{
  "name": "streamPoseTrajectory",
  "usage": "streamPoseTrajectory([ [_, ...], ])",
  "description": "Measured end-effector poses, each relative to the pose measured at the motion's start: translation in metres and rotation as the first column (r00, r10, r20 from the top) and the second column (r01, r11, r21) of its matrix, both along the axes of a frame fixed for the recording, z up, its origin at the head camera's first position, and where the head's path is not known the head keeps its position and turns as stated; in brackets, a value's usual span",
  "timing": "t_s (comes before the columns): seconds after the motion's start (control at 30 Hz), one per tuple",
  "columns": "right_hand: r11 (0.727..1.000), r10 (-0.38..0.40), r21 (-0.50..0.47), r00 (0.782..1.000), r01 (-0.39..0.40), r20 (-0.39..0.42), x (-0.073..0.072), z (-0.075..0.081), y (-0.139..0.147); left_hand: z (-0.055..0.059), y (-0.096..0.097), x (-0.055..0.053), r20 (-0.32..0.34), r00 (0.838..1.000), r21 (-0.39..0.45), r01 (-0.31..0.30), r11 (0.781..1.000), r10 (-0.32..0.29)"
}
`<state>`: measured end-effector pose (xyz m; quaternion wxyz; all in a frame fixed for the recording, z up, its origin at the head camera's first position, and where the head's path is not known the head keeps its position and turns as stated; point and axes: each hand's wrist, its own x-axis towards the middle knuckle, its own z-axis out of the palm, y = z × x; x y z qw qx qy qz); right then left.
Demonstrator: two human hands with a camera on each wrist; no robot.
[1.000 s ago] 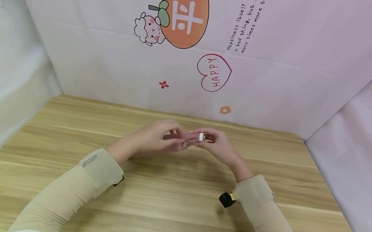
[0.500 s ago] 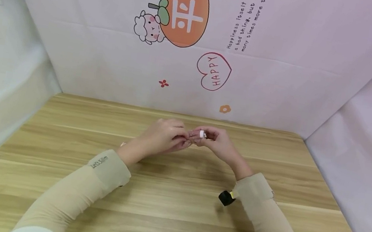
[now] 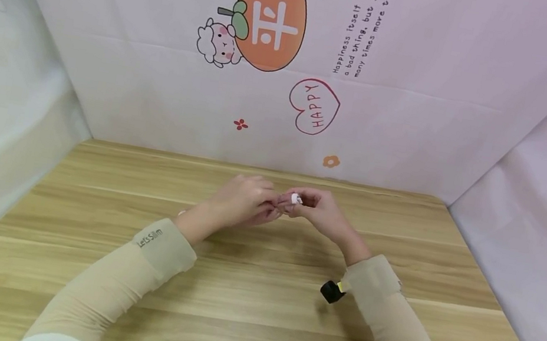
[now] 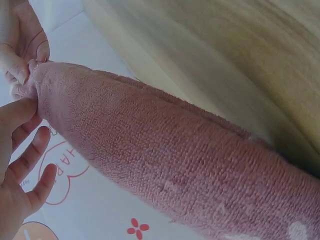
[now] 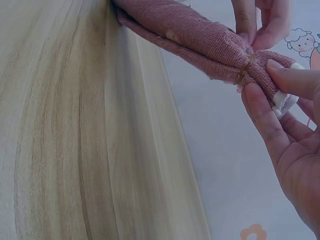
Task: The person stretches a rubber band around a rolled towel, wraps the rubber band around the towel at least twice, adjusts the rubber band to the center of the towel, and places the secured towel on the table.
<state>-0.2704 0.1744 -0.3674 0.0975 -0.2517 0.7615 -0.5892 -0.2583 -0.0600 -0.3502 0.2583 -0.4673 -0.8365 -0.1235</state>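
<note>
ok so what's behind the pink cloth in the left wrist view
Past the pink cloth show white backdrop, a red-outlined heart and wooden tabletop. The cloth cuts off part of the heart; anything directly behind is covered.

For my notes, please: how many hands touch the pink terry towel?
2. The left hand touches the pink terry towel at its narrow neck; the right hand pinches its gathered, white-edged end. No other hand shows.

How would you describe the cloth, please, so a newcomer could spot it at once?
Find the wooden table, then look toward its far edge, at the left hand and right hand. The cloth is the long bundle they hold, white-edged at one end; its pink, nubbly surface and thin band set it apart from the white backdrop.
</note>
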Motion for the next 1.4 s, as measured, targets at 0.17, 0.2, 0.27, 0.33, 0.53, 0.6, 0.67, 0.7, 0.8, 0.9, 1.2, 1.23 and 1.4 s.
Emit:
streamPoseTrajectory([
  [0.17, 1.0, 0.0, -0.012, 1.0, 0.0, 0.012, 0.0, -0.001, -0.001, 0.0, 0.0, 0.0, -0.01, 0.999, -0.099, -0.05, 0.994, 0.05],
  [0.2, 1.0, -0.003, -0.014, 1.0, 0.003, 0.015, 0.0, -0.001, -0.001, -0.001, -0.001, 0.0, -0.01, 0.999, -0.097, -0.05, 0.994, 0.05],
  [0.27, 1.0, -0.006, -0.02, 1.0, 0.007, 0.017, -0.001, 0.0, -0.001, -0.003, -0.001, -0.001, -0.019, 0.999, -0.07, -0.032, 0.997, 0.031],
  [0.33, 1.0, -0.011, -0.025, 1.0, 0.012, 0.02, -0.001, 0.0, -0.002, -0.005, -0.001, -0.001, -0.041, 0.999, -0.021, 0.002, 1.0, -0.003],
  [0.53, 1.0, 0.009, -0.022, 0.999, -0.008, 0.032, -0.002, -0.001, -0.004, -0.002, 0.0, 0.001, -0.009, 1.0, 0.025, -0.017, 1.0, 0.017],
  [0.6, 1.0, 0.007, -0.019, 1.0, -0.007, 0.028, -0.002, -0.002, -0.005, 0.002, 0.002, 0.003, 0.054, 0.996, -0.018, -0.065, 0.998, 0.066],
  [0.67, 1.0, 0.007, -0.015, 1.0, -0.006, 0.028, -0.001, -0.001, -0.005, 0.007, 0.004, 0.005, 0.108, 0.989, -0.059, -0.096, 0.994, 0.102],
  [0.7, 1.0, 0.006, -0.015, 0.999, -0.005, 0.032, -0.001, -0.001, -0.005, 0.009, 0.005, 0.005, 0.124, 0.986, -0.073, -0.105, 0.992, 0.113],
  [0.8, 1.0, 0.0, -0.024, 0.999, 0.001, 0.045, 0.001, 0.001, -0.006, 0.012, 0.006, 0.007, 0.152, 0.979, -0.11, -0.123, 0.986, 0.139],
  [0.9, 0.999, -0.016, -0.034, 0.998, 0.018, 0.053, 0.001, 0.002, -0.006, 0.013, 0.007, 0.008, 0.152, 0.976, -0.141, -0.137, 0.98, 0.158],
  [1.2, 0.999, -0.052, 0.004, 0.998, 0.052, 0.034, -0.004, 0.004, -0.006, 0.011, 0.005, 0.009, 0.21, 0.949, -0.229, -0.187, 0.955, 0.236],
  [1.23, 0.998, -0.064, 0.004, 0.997, 0.064, 0.033, -0.004, 0.004, -0.005, 0.011, 0.005, 0.01, 0.211, 0.948, -0.235, -0.188, 0.954, 0.239],
  [1.4, 0.996, -0.092, 0.008, 0.995, 0.091, 0.046, -0.005, 0.005, 0.0, 0.007, 0.004, 0.012, 0.195, 0.954, -0.236, -0.18, 0.955, 0.228],
])
